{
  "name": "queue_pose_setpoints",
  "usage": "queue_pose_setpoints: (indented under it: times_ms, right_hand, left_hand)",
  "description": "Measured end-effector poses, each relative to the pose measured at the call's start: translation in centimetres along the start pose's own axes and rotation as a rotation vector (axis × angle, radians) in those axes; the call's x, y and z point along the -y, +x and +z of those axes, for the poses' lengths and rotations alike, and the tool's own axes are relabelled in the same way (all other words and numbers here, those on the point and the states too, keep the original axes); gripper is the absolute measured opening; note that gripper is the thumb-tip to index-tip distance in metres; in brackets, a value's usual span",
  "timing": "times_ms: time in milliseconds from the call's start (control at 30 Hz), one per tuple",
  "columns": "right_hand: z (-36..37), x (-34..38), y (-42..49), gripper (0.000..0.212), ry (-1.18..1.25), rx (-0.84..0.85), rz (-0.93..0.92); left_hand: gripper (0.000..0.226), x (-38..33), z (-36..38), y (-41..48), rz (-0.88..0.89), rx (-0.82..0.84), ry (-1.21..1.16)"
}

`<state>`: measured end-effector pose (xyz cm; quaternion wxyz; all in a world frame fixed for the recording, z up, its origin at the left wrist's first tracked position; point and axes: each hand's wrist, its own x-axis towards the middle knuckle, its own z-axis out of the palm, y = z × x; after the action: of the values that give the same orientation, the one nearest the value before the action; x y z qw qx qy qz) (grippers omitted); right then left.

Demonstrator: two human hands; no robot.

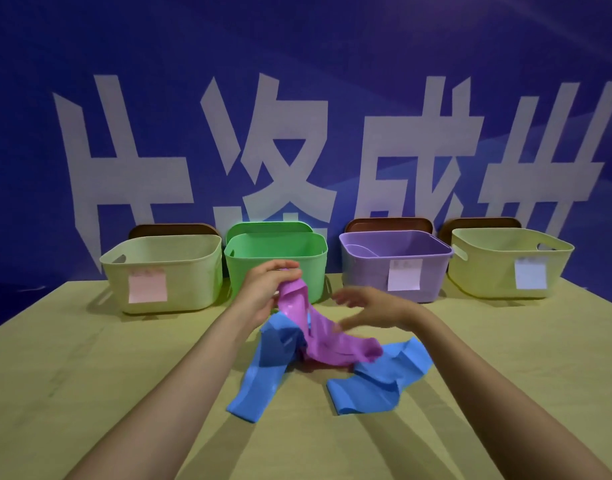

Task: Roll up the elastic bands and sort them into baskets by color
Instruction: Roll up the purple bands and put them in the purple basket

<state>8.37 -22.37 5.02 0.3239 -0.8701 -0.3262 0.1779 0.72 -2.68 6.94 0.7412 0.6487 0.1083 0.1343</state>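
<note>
A purple elastic band (327, 336) drapes from my left hand (268, 289), which grips its upper end above the table. Its lower end lies on a crumpled blue elastic band (377, 379) spread across the table's middle. My right hand (370, 308) hovers just right of the purple band with fingers spread and holds nothing. Four baskets stand in a row at the back: a cream one with a pink note (193, 268), a green one (311, 258), a purple one (363, 271) with a white note, and a cream one with a white note (477, 268).
The wooden table (89, 375) runs toward me. Brown lids and a green lid (268, 227) lean behind the baskets against a blue banner with large white characters (263, 150). A pale rolled shape lies inside the purple basket.
</note>
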Motion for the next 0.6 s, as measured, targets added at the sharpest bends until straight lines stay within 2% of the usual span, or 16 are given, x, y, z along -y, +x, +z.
queue_pose_setpoints:
  times_ms: [100, 200, 300, 367, 500, 600]
  right_hand:
    - [1.5, 2.9, -0.2, 0.037, 0.304, -0.283, -0.233]
    - [2.2, 3.9, 0.3, 0.041, 0.257, -0.420, -0.239]
    - [2.1, 3.8, 0.7, 0.018, 0.423, -0.487, -0.210]
    - [1.6, 3.6, 0.6, 0.008, 0.436, -0.534, -0.224]
    - [-0.1, 5.0, -0.8, 0.014, 0.446, -0.579, -0.298]
    - [-1.9, 7.0, -3.1, 0.015, 0.429, -0.530, -0.404]
  left_hand:
    - [0.009, 0.0, 1.6, -0.2, 0.018, -0.027, -0.080]
    - [0.009, -0.2, 2.3, -0.3, 0.043, -0.012, -0.156]
    - [0.022, -0.3, 2.2, -0.6, 0.099, 0.056, -0.101]
    - [0.026, -0.4, 2.0, -0.9, 0.175, 0.076, -0.017]
    - [0.031, -1.1, 1.8, -1.8, 0.297, 0.067, 0.086]
    - [0.026, -2.3, 2.2, -3.1, 0.417, 0.096, 0.192]
